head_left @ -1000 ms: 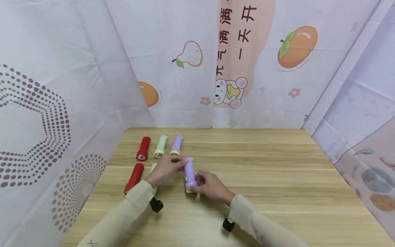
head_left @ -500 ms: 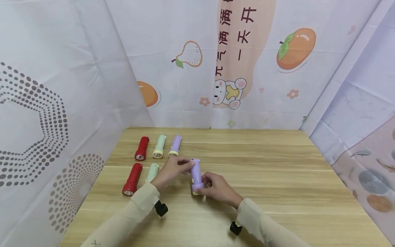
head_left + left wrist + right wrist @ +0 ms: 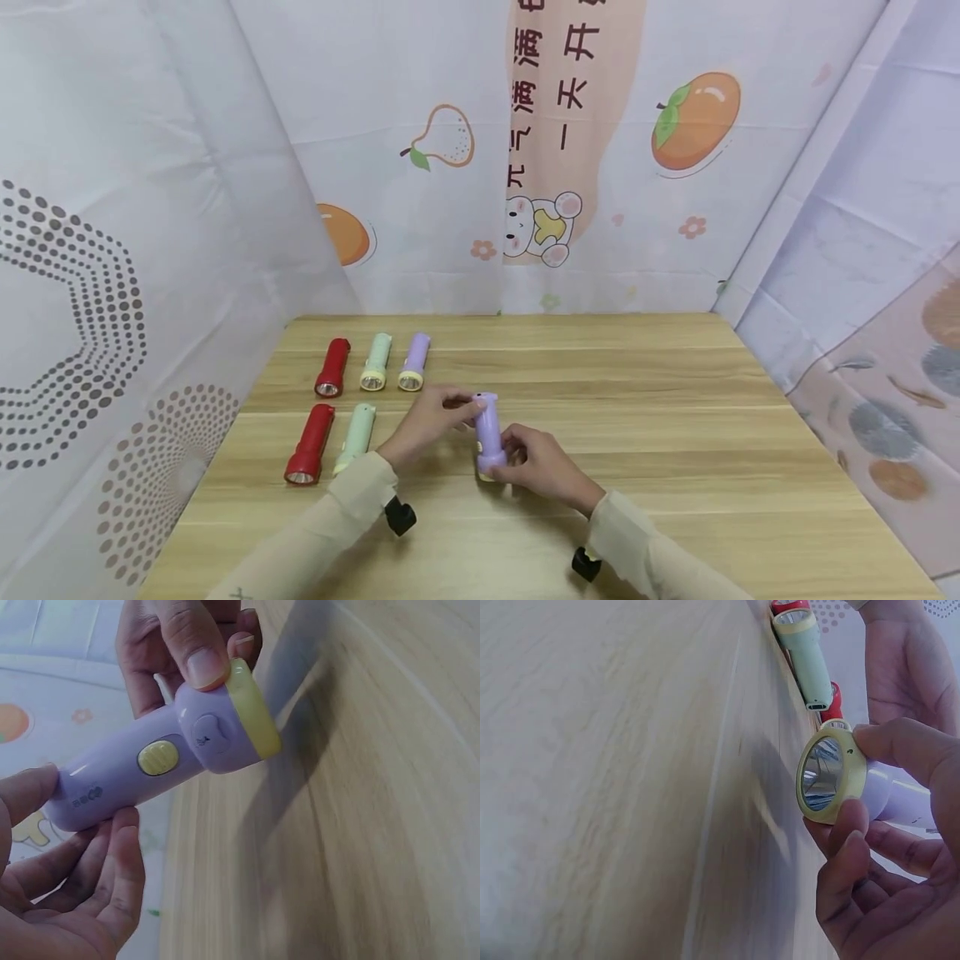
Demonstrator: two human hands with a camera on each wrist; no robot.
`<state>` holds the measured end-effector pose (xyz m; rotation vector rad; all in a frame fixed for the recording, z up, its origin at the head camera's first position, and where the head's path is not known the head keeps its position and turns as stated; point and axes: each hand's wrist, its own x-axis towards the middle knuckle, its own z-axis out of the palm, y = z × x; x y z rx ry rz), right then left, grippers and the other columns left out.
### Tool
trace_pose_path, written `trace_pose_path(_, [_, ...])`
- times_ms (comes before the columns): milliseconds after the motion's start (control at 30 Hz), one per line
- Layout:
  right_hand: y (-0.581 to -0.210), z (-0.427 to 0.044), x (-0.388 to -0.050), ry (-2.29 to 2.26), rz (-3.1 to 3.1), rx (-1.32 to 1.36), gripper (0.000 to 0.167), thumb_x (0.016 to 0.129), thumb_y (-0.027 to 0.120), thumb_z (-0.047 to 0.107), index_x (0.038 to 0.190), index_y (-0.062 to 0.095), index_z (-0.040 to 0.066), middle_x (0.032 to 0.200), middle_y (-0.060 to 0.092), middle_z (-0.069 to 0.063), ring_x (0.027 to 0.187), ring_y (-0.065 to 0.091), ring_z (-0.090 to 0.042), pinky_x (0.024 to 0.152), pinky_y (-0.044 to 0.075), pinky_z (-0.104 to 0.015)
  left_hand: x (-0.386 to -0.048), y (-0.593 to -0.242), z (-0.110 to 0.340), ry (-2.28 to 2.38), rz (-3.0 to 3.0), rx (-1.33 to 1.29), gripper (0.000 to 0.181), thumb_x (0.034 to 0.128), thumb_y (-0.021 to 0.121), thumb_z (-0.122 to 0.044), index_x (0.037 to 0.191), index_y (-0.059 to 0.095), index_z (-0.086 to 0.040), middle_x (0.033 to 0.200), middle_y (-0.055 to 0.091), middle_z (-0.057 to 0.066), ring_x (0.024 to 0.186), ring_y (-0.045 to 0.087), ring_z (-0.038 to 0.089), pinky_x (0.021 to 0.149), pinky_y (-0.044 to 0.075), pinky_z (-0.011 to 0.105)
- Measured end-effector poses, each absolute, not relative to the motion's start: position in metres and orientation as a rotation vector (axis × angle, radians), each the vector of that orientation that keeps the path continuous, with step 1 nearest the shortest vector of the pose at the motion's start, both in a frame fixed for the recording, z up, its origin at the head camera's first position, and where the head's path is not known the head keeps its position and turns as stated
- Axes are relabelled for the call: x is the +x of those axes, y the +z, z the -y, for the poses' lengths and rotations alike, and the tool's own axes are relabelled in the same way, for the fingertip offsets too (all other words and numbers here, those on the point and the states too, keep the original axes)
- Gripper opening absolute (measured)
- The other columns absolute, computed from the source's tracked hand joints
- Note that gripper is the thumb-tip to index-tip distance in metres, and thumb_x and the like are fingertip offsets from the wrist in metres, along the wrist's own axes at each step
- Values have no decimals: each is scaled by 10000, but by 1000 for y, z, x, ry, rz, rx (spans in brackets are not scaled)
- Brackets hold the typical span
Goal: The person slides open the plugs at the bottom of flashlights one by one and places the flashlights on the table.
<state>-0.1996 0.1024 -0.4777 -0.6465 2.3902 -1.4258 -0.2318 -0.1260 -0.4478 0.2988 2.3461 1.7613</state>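
A purple flashlight point(image 3: 488, 427) with a yellow rim is held between both hands, just above the table. My left hand point(image 3: 429, 423) pinches its tail end between thumb and fingers. At the lens end, my right hand point(image 3: 546, 467) grips the head. The left wrist view shows the yellow switch point(image 3: 158, 757) on the flashlight's side. In the right wrist view the reflector point(image 3: 823, 776) faces the camera side, with thumb and fingers on the rim. To the left lie a front red flashlight point(image 3: 310, 446) and a pale green flashlight point(image 3: 357, 435), whose lens end is partly behind my left sleeve.
At the back left of the wooden table point(image 3: 637, 400) a row holds a red flashlight point(image 3: 333, 367), a pale green flashlight point(image 3: 377, 362) and a purple flashlight point(image 3: 415, 362). Printed cloth point(image 3: 420, 275) hangs behind the table and along both sides.
Both hands have carried the purple flashlight a little to the right. It has turned so its yellow switch shows, and more of the front green flashlight is uncovered. The head view has shifted slightly.
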Motion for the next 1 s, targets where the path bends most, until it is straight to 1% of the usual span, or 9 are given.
trace_pose_path(200, [-478,-111,-198,-1388,-2451,-670,367,876,832,317,1095,668,72,949,699,5,751,618,-142,619,519,-262,-232,-453,116,1804,-2358,354,354,970,742,-283,1183,734,-1,1056,754,94,873,705,192,776,598,377])
trace_pose_path(300, [-477,-114,-196,-1395,-2457,-664,373,878,831,308,1108,663,66,963,701,-3,747,623,-143,618,529,-267,-231,-453,111,1796,-2376,361,364,966,745,-316,1184,740,-23,1053,756,73,877,700,175,795,594,399])
trace_pose_path(400, [-477,-117,-195,-1404,-2459,-651,379,875,834,288,1119,658,59,981,701,-21,736,625,-149,611,536,-270,-230,-454,107,1771,-2419,376,376,964,742,-355,1182,740,-49,1045,753,45,881,694,162,807,588,394])
trace_pose_path(533, [-478,-119,-195,-1412,-2456,-633,381,867,840,268,1126,655,59,1001,701,-37,717,627,-156,599,538,-273,-225,-454,102,1755,-2476,371,375,955,745,-391,1178,737,-90,1055,743,12,915,687,154,809,578,337])
trace_pose_path(633, [-479,-122,-195,-1411,-2458,-634,375,866,842,263,1122,655,63,1007,700,-40,711,626,-156,597,533,-271,-223,-455,98,1774,-2489,374,376,950,748,-396,1170,736,-91,1062,741,16,934,688,164,818,576,322])
trace_pose_path(867, [-486,-130,-196,-1378,-2523,-628,382,838,865,294,1097,659,103,983,689,4,733,575,-134,607,494,-258,-220,-460,89,1764,-2524,450,380,954,739,-419,1176,738,-111,1032,726,-26,913,676,144,831,561,314])
trace_pose_path(1000, [-490,-134,-196,-1377,-2540,-631,387,818,880,293,1075,649,119,961,678,16,740,562,-133,611,483,-256,-219,-462,85,1769,-2521,509,371,963,737,-391,1190,733,-98,1013,719,-30,905,675,137,818,567,299])
